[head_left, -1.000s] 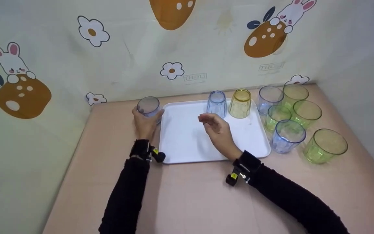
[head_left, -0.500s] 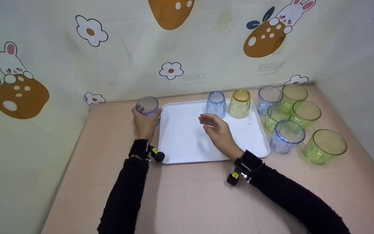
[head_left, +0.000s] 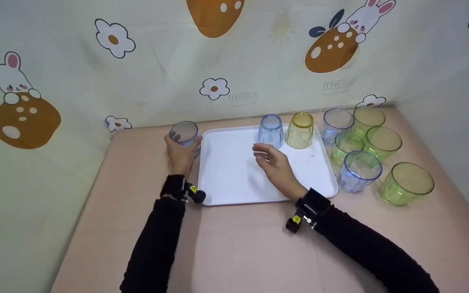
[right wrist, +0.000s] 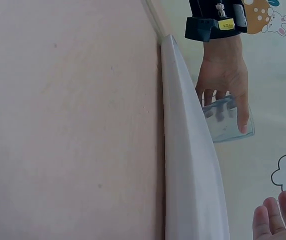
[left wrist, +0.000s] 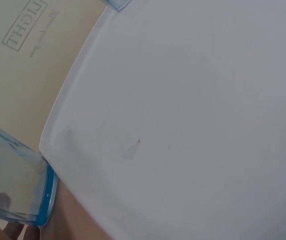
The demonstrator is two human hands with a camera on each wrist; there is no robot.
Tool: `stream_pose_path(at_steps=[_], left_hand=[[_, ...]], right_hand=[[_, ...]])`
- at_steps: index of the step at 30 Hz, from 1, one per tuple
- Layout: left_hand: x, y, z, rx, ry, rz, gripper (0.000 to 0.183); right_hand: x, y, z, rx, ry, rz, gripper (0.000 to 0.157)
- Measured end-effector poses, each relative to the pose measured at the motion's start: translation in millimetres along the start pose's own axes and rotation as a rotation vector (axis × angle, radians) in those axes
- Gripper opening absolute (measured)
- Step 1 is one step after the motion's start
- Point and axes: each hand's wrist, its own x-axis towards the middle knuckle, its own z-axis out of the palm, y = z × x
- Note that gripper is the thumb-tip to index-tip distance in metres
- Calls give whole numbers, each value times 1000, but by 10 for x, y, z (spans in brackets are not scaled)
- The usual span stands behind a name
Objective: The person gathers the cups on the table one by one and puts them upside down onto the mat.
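My left hand (head_left: 180,156) grips a clear blue glass tumbler (head_left: 183,132) just off the left edge of a white tray (head_left: 224,175). In the left wrist view the same tumbler (left wrist: 12,170) overlaps the tray's corner, its thick blue edge beside the table. Over the middle of the tray my right hand (head_left: 277,169) is held with fingers loosely bent and nothing in them. Beyond it, a blue tumbler (head_left: 270,132) and a yellow tumbler (head_left: 300,134) stand upside down along the tray's back edge. The right wrist view catches my right fingertips (right wrist: 278,220) at its lower corner.
Right of the tray, several green and blue tumblers stand mouth up in a cluster, with a green tumbler (head_left: 406,185) nearest the front. The pink table (head_left: 255,248) meets a patterned wall covering (head_left: 169,81) at the back and sides.
Both hands stay almost where they were, the left still gripping the blue tumbler. My right hand has shifted very slightly to the right, and the head view has drifted a little.
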Motion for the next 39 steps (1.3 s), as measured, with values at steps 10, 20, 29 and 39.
stream_pose_path(at_steps=[10, 20, 29, 39], left_hand=[[10, 2, -54, -86, -21, -18, 95], [-3, 19, -130, -116, -13, -46, 93], [-79, 87, -174, -205, -23, -45, 91], [-163, 228, -139, -274, -74, -16, 90]], right_hand=[[17, -22, 0, -13, 49, 30, 35], [34, -55, -21, 100, 70, 138, 37], [25, -34, -41, 298, 101, 274, 41], [15, -29, -48, 395, 114, 313, 44]])
